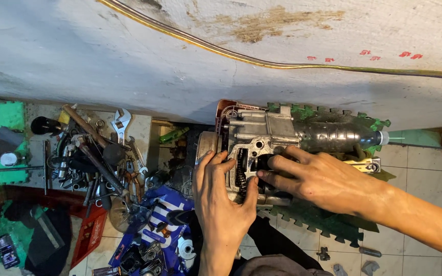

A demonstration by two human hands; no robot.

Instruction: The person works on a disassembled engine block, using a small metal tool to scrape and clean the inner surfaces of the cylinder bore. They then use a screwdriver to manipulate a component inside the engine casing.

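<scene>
A grey metal engine case (256, 128) lies on a green foam mat (328, 220) by the wall. Its open side shows a dark chain and gears (241, 171). My left hand (221, 197) rests flat against the case's near left side, thumb pressing beside the chain. My right hand (315, 176) comes in from the right, fingers spread over the opening, fingertips at the dark cavity. A dark plastic bottle (336, 134) lies against the case's right end.
A heap of wrenches, hammers and hand tools (101, 153) covers the floor at left. Blue packaging with small parts (162, 230) lies below it. A yellow cable (262, 62) runs along the white wall. Loose bolts (369, 251) sit on the tiles.
</scene>
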